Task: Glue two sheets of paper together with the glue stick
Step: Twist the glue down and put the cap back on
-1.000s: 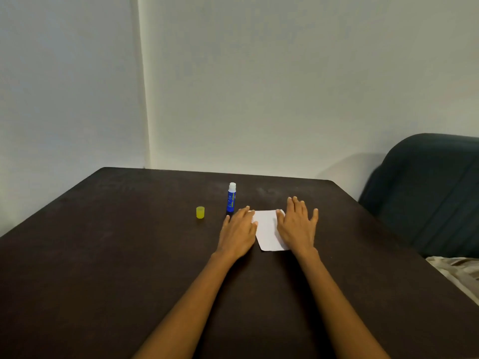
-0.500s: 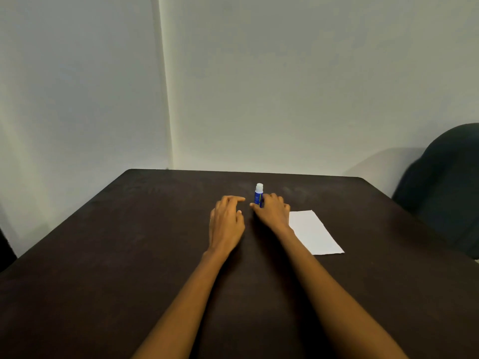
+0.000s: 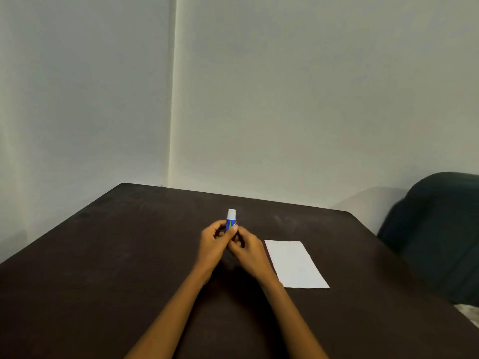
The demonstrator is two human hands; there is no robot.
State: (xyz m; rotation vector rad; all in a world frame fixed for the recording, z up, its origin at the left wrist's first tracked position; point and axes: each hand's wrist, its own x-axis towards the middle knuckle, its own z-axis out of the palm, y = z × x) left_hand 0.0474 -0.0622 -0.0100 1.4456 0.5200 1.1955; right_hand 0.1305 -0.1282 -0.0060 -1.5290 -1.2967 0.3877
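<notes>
A blue glue stick (image 3: 230, 220) with its white tip uncovered stands upright between both hands near the middle of the dark table (image 3: 103, 268). My left hand (image 3: 215, 243) wraps its fingers round the tube's lower part. My right hand (image 3: 247, 248) closes on the tube's base from the right, and what else it holds is hidden. A white sheet of paper (image 3: 295, 264) lies flat on the table just right of my right hand, touched by neither hand. I cannot tell whether it is one sheet or two stacked. The yellow cap is out of sight.
Pale walls meet in a corner behind the table's far edge (image 3: 233, 196). A dark upholstered chair (image 3: 438, 229) stands off the table's right side, with a bit of light cloth (image 3: 469, 310) below it.
Both hands left the paper, moved left to the glue stick and closed on it. The yellow cap seen on the table earlier is no longer visible. The view has swung left.
</notes>
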